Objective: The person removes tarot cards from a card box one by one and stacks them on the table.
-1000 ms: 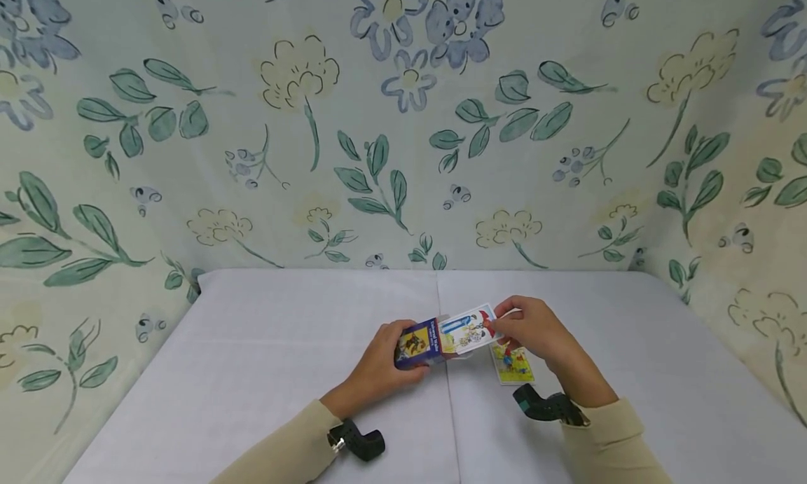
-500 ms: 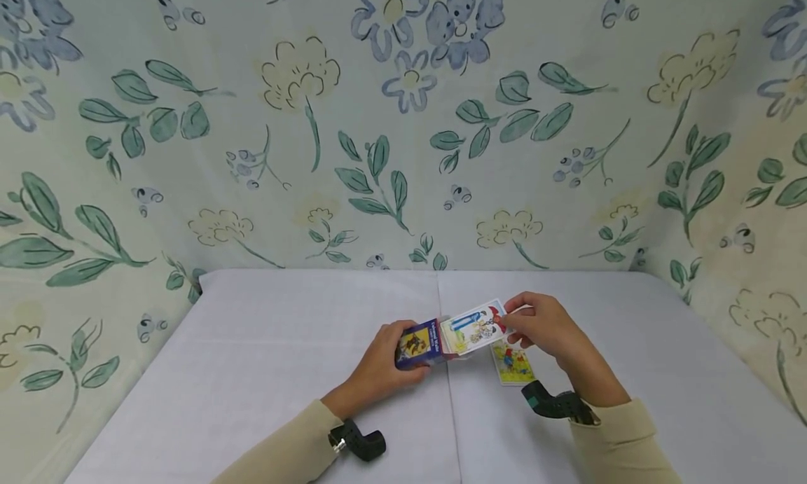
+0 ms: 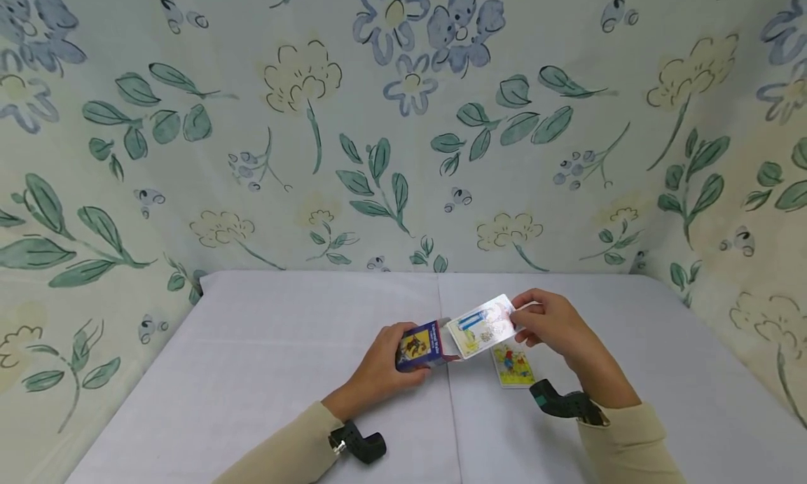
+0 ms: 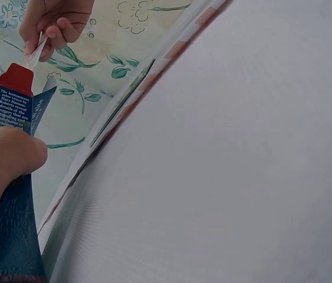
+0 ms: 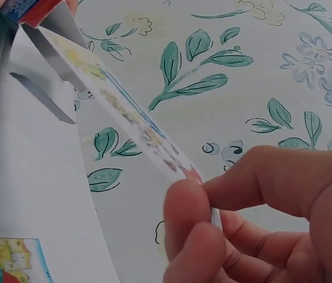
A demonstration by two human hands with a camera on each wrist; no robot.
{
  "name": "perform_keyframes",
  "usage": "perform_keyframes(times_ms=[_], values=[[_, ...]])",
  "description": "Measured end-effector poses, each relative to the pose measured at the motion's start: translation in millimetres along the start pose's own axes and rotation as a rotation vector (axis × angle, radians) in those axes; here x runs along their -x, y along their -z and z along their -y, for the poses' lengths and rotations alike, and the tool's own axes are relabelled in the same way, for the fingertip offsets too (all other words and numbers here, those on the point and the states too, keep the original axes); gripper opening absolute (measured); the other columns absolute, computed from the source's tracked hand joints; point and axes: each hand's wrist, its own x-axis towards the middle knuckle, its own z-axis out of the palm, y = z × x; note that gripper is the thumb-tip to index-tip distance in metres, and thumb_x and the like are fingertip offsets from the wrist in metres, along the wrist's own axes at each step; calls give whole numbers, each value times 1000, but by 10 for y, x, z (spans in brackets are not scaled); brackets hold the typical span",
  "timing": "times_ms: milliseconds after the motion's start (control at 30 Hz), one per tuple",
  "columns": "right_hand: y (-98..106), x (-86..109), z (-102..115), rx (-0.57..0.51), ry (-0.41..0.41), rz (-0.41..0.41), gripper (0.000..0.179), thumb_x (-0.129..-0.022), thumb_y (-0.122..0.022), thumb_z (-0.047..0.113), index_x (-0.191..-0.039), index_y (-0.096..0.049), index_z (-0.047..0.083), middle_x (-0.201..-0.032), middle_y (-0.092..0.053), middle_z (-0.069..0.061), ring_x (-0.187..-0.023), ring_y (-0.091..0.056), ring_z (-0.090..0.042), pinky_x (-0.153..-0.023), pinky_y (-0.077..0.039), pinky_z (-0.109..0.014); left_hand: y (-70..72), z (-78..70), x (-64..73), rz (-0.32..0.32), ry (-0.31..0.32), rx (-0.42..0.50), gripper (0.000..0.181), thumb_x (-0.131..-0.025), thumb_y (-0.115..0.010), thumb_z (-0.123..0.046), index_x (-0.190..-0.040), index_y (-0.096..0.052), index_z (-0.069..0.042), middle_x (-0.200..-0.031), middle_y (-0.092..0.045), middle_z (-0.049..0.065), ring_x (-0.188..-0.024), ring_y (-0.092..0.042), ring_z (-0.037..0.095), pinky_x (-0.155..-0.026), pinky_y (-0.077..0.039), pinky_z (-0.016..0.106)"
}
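Note:
My left hand (image 3: 384, 361) grips a dark blue card box (image 3: 419, 346) with a yellow picture on its front, held tilted above the table. The box's end flap (image 4: 17, 78) is open and shows red in the left wrist view. My right hand (image 3: 551, 323) pinches the far end of an illustrated card (image 3: 482, 326) between thumb and fingers. Its near end lies at the mouth of the box; whether it is one card or a thin stack I cannot tell. On the table below the right hand lies another colourful card (image 3: 513, 365), face up, possibly with more beneath it.
A white cloth (image 3: 265, 358) with a crease down its middle covers the table. Behind the table hangs a floral curtain (image 3: 403, 120). Black wrist cameras (image 3: 357, 442) are strapped to both forearms.
My right hand has moved right and slightly up, drawing the card farther out of the box. The left hand and box have stayed nearly still. Glare now shows on the card.

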Motion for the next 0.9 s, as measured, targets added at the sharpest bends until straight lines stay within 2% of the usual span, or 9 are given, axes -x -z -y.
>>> perform_keyframes(times_ms=[200,600,733,900], values=[[66,-6,-15,0,17,-2,34,-92,-62,18,-116,-51,-3,-94,-68,-18,-67,-65,-24,-67,-54,-35,12,-16,-4,-10,-1,2,72,-78,-79,-37,-137,-42,-17,-122,-50,-3,-106,-46,11,-91,-45,33],[109,-14,-78,14,-16,-48,36,-90,-63,14,-119,-50,-2,-96,-66,-17,-72,-60,-25,-72,-54,-34,4,-8,2,-4,-8,15,74,-78,-78,-39,-138,-42,-15,-124,-50,-1,-107,-47,13,-91,-45,35],[110,-12,-95,26,-34,-39,36,-90,-64,12,-119,-51,-4,-99,-63,-17,-76,-60,-24,-74,-54,-31,-5,0,12,3,-11,6,74,-78,-78,-39,-138,-43,-15,-124,-51,-1,-106,-46,12,-90,-45,34],[117,-34,-114,48,-20,-40,37,-91,-63,14,-120,-54,-6,-109,-61,-21,-87,-60,-28,-77,-53,-31,-4,8,5,-16,-38,10,73,-77,-78,-39,-137,-43,-16,-121,-52,-2,-103,-46,12,-87,-44,32]])
